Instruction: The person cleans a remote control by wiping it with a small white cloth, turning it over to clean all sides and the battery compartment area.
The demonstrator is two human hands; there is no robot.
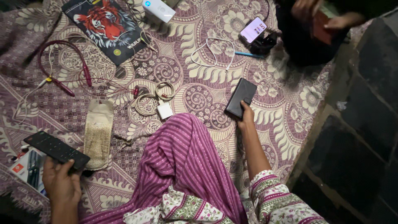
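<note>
Two hands work at once on the patterned purple bedspread [199, 95]. At the left, the left hand [61, 182] is closed around the near end of a long black remote control [56, 149], lifting it beside a beige cloth pouch [98, 133]. At the right, the right hand [247, 118] pinches a flat black rectangular power bank [240, 98], tilting its far end upward, apparently to pick it up.

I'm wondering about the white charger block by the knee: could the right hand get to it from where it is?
Probably yes. The right hand grips a black power bank, so it is occupied, but the white charger block lies nearby on the patterned bedspread, beyond the raised purple-clad knee, with nothing between them.
</note>
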